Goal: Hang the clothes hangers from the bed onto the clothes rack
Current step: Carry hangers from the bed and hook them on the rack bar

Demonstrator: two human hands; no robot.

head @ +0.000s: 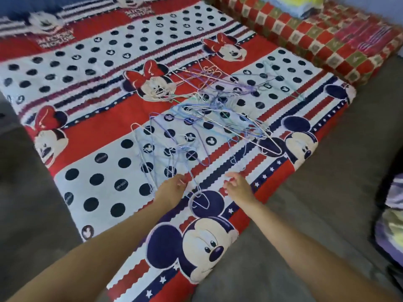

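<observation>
A tangle of thin wire clothes hangers (209, 118) in pale blue, purple, white and pink lies spread across the bed (91, 131), which is covered by a red, white and navy cartoon-mouse sheet. My left hand (172, 188) reaches over the near edge of the pile, fingers curled down at the nearest pale hangers (196, 192); whether it grips one is unclear. My right hand (236, 186) hovers just right of it, fingers apart and holding nothing. The clothes rack is out of view.
A rolled red-and-green checked blanket (327, 38) lies along the bed's far right side, with yellow and blue cloth on top. Grey floor (327, 192) surrounds the mattress. A purple striped fabric (392, 214) shows at the right edge.
</observation>
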